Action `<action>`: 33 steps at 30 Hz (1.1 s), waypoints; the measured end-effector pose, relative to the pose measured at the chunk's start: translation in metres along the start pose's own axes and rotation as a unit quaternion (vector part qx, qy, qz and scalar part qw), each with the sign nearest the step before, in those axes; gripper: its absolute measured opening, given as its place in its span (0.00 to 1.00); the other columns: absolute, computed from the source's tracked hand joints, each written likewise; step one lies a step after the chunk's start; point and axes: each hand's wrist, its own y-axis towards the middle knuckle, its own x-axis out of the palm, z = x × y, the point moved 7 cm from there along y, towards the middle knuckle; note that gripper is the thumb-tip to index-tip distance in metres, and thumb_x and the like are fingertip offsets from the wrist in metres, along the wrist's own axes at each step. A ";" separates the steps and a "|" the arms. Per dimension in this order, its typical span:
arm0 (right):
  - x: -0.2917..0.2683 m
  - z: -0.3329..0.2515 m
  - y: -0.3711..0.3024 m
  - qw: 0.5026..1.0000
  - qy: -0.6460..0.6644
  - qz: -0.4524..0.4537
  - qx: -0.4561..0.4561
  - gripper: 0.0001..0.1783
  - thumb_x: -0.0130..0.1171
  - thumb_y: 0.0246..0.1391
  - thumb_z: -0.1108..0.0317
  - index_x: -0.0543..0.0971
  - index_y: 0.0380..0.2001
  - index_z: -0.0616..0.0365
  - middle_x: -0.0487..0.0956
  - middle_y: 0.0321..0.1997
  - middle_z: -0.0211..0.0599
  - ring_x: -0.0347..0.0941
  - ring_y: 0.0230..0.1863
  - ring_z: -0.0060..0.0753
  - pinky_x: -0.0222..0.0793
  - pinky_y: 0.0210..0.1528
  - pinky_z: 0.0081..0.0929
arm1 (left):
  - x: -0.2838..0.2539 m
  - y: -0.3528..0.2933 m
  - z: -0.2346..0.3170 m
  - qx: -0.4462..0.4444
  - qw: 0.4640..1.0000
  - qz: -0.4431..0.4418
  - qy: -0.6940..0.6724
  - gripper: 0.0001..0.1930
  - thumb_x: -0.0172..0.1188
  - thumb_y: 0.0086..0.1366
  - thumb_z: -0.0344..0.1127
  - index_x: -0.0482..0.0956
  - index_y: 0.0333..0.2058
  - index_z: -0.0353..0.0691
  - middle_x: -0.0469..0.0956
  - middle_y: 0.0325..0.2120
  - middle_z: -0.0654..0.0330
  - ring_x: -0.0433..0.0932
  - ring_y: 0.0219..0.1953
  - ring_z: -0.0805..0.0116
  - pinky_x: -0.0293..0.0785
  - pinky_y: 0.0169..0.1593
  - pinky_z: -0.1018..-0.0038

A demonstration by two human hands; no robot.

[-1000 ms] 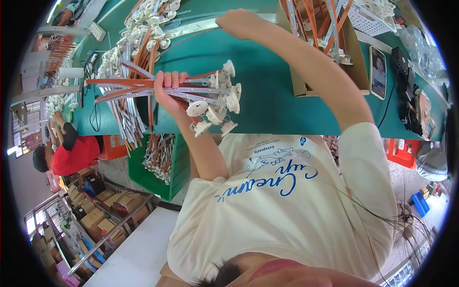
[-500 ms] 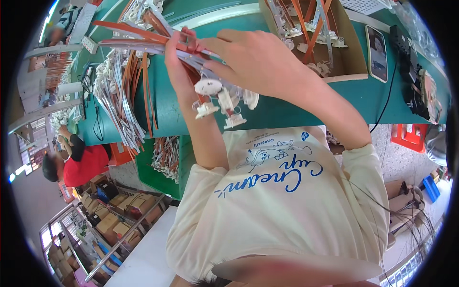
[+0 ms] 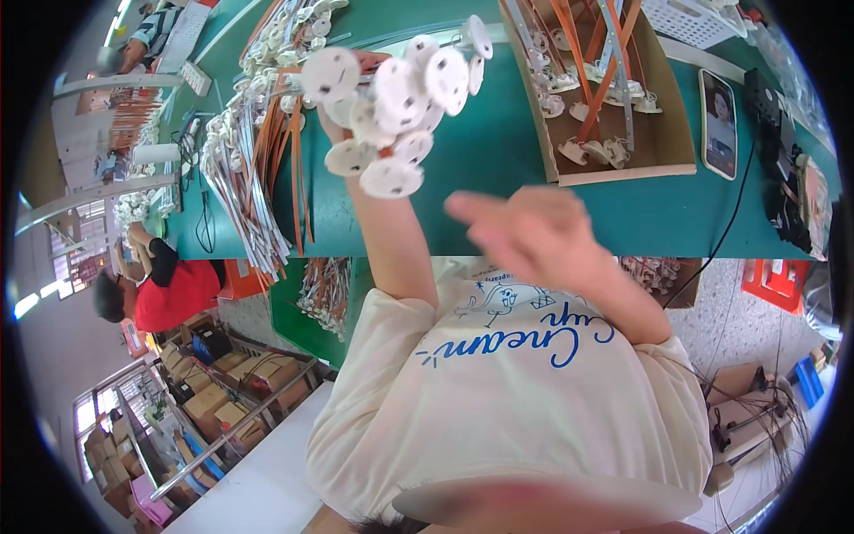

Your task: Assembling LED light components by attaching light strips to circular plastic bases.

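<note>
My left hand (image 3: 334,126) grips a bundle of orange and silvery strips tipped with round white plastic discs (image 3: 400,93). The discs face up toward the camera and hide most of the fingers and the strips. Apart from the bundle, my right hand (image 3: 538,230) is at the table's near edge, in front of my shirt. It is smeared by motion; its index finger stretches out to the left, and nothing shows in it. Beside my left forearm, on the left, lies a heap of similar strips (image 3: 240,191) with white ends.
A cardboard box (image 3: 663,147) with more strips stands at the right on the green table (image 3: 471,236). Beyond it lie a phone (image 3: 718,125) and a cable. Below the table's edge is a green crate (image 3: 289,298) of strips. A co-worker in red (image 3: 178,294) sits at the left.
My right hand has let go of the bundle and drawn back toward my body. My left hand has turned the bundle, so the white discs now face up instead of hanging toward me.
</note>
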 end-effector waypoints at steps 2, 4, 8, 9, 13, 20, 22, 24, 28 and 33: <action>0.027 -0.013 -0.001 0.997 -0.003 -0.079 -0.001 0.29 0.60 0.44 0.74 0.68 0.52 0.59 0.73 0.17 0.29 0.66 0.13 0.27 0.63 0.17 0.22 | -0.045 -0.034 0.065 0.450 0.859 0.188 0.156 0.24 0.46 0.59 0.54 0.71 0.39 0.36 0.75 0.36 0.51 0.76 0.37 0.61 0.76 0.36 0.64; 0.048 -0.016 0.000 0.988 -0.014 -0.153 0.004 0.33 0.60 0.43 0.72 0.65 0.56 0.58 0.71 0.13 0.26 0.65 0.12 0.27 0.61 0.15 0.23 | -0.049 -0.038 0.073 0.460 0.828 0.213 0.239 0.22 0.44 0.62 0.52 0.72 0.38 0.37 0.77 0.30 0.53 0.78 0.30 0.61 0.77 0.33 0.67; 0.059 0.002 0.004 0.982 -0.091 -0.153 0.071 0.40 0.61 0.43 0.68 0.57 0.60 0.58 0.67 0.11 0.27 0.63 0.10 0.27 0.59 0.13 0.23 | -0.079 -0.056 0.096 0.510 0.762 0.307 0.255 0.16 0.42 0.65 0.44 0.72 0.31 0.38 0.77 0.28 0.56 0.78 0.29 0.64 0.76 0.32 0.68; 0.063 0.005 0.004 0.973 -0.131 -0.172 0.075 0.40 0.60 0.44 0.67 0.56 0.61 0.58 0.67 0.11 0.28 0.63 0.10 0.28 0.58 0.12 0.23 | -0.091 -0.058 0.096 0.498 0.760 0.342 0.241 0.14 0.43 0.65 0.43 0.70 0.28 0.40 0.75 0.26 0.58 0.76 0.28 0.66 0.75 0.32 0.69; 0.067 0.005 -0.003 0.965 -0.123 -0.200 0.114 0.41 0.61 0.44 0.66 0.55 0.61 0.58 0.68 0.12 0.29 0.63 0.10 0.28 0.58 0.12 0.24 | -0.101 -0.058 0.102 0.528 0.755 0.331 0.205 0.13 0.44 0.64 0.42 0.62 0.22 0.45 0.67 0.19 0.65 0.68 0.25 0.72 0.69 0.32 0.72; 0.034 0.006 0.037 0.961 -0.087 -0.185 0.189 0.38 0.58 0.50 0.60 0.55 0.60 0.62 0.63 0.06 0.36 0.61 0.07 0.39 0.58 0.12 0.31 | -0.001 -0.041 0.050 0.639 0.701 0.260 0.178 0.13 0.43 0.64 0.43 0.58 0.22 0.46 0.61 0.18 0.67 0.58 0.23 0.74 0.62 0.30 0.77; 0.037 0.013 0.037 0.951 -0.105 -0.214 0.197 0.37 0.58 0.51 0.59 0.56 0.59 0.63 0.62 0.05 0.38 0.61 0.07 0.41 0.58 0.12 0.33 | 0.010 -0.041 0.044 0.655 0.672 0.274 0.210 0.14 0.44 0.64 0.44 0.58 0.22 0.46 0.60 0.18 0.67 0.60 0.24 0.73 0.62 0.31 0.76; 0.036 0.014 0.038 0.950 -0.094 -0.208 0.213 0.35 0.57 0.51 0.59 0.58 0.58 0.60 0.63 0.06 0.40 0.62 0.08 0.43 0.58 0.13 0.33 | 0.017 -0.045 0.042 0.671 0.636 0.304 0.230 0.14 0.45 0.64 0.45 0.59 0.22 0.46 0.60 0.19 0.67 0.61 0.25 0.72 0.63 0.32 0.75; 0.025 0.010 0.040 0.961 -0.043 -0.168 0.217 0.34 0.57 0.51 0.59 0.58 0.59 0.55 0.64 0.07 0.40 0.62 0.08 0.43 0.58 0.13 0.33 | 0.014 -0.053 0.048 0.671 0.645 0.279 0.237 0.14 0.47 0.63 0.45 0.59 0.22 0.46 0.60 0.18 0.67 0.62 0.25 0.71 0.63 0.32 0.75; 0.020 0.015 0.044 0.969 0.010 -0.131 0.209 0.32 0.58 0.51 0.64 0.61 0.58 0.54 0.62 0.06 0.37 0.61 0.07 0.37 0.57 0.13 0.29 | 0.014 -0.050 0.046 0.658 0.667 0.255 0.240 0.15 0.49 0.62 0.46 0.59 0.21 0.47 0.59 0.17 0.68 0.62 0.24 0.71 0.64 0.33 0.76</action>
